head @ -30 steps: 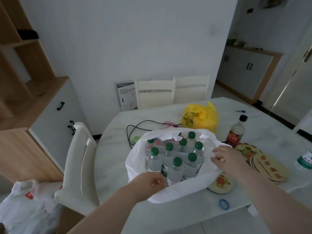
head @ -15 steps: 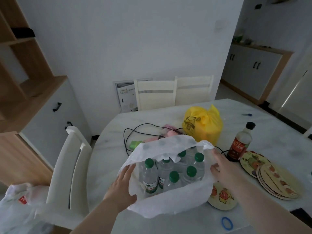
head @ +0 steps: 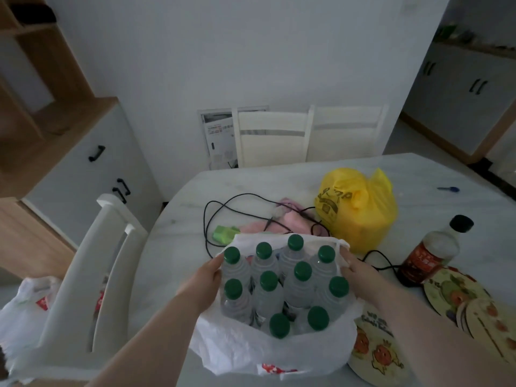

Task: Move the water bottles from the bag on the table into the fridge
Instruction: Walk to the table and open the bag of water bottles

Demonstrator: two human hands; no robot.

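The white bag (head: 268,350) has been pushed down since half a second ago: its far flap, then standing over the bottles, is now folded low, and ten green-capped water bottles (head: 282,286) are exposed as one packed block. The bag sits on the near part of the table (head: 173,261), close to its front edge.

The left hand (head: 205,286) is pressed flat against the left side of the block, fingers spread along the outer bottles. The right hand (head: 360,277) is laid against the right side, its fingertips at the folded bag rim. Both hands are held wide, palms inward; whether a firm grip has been taken cannot be told. No bottle has been lifted out.

Judgement: the unwrapping step appears finished, and a two-handed lift of the whole block is probably being set up. None of the transfer is done. The fridge is not identified in view.

Edges and room: a white chair (head: 106,261) stands just left of the table. A black cable (head: 223,202) and a yellow bag (head: 360,208) lie just behind the white bag. A dark sauce bottle (head: 430,252) stands near on the right, and round printed mats (head: 374,350) touch the bag's right side. Space directly above the bottles is open; a straight upward lift is judged safest.
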